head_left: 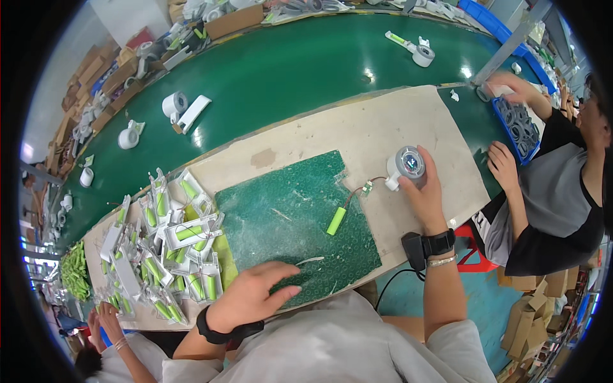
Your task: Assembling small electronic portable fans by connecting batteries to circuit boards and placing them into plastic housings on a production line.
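Note:
My right hand (426, 195) is closed around a white round device housing (407, 167) with a small lit display on its face. Thin wires run from the housing to a small circuit board (367, 187) and on to a lime-green cylindrical battery (336, 221). The battery lies on the green mat (287, 198), and the board is by the mat's right edge. Over the near edge of the mat, my left hand (258, 290) holds nothing, with thumb and fingers apart. Close to its fingertips lies a thin white strip (310, 260).
On the left, a heap of white handle shells with green batteries (156, 249) covers the table. Beyond the table runs a green conveyor belt (274, 76) carrying several white units. A co-worker (555, 172) sits at right beside a blue bin of grey rings (518, 127); another person's hands (107, 322) show lower left.

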Available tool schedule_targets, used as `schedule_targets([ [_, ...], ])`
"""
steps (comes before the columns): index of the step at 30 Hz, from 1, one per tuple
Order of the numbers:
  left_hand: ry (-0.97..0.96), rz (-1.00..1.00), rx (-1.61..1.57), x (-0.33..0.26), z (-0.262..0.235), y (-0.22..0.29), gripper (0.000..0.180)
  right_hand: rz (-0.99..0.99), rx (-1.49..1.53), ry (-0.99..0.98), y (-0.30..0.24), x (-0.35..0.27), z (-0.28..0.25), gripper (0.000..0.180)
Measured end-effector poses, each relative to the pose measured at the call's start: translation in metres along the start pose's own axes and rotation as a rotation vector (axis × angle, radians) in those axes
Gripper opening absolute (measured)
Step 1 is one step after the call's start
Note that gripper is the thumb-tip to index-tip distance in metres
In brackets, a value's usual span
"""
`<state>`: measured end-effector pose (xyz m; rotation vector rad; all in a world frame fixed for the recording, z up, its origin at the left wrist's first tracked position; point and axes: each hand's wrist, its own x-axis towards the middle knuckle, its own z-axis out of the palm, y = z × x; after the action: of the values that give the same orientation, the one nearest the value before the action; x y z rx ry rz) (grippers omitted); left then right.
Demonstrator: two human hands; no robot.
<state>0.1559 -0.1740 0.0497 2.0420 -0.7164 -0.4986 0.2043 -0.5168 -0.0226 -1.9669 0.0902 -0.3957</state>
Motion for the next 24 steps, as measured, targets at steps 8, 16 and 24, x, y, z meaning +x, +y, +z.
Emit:
schedule_targets([
  [8, -0.089, 0.094, 0.299, 0.002, 0.028, -0.008, 0.031, 0.008, 0.076, 0.049, 0.005, -0.008, 0.001, 0.065],
  [16, 0.034, 0.147, 0.358, 0.015, 0.035, -0.02, 0.029, 0.031, -0.006, 0.034, 0.008, 0.007, -0.001, 0.064],
  [24, -0.011, 0.239, 0.327, 0.0, 0.056, -0.042, 0.028, -0.025, 0.233, 0.067, 0.037, -0.017, -0.007, 0.068],
])
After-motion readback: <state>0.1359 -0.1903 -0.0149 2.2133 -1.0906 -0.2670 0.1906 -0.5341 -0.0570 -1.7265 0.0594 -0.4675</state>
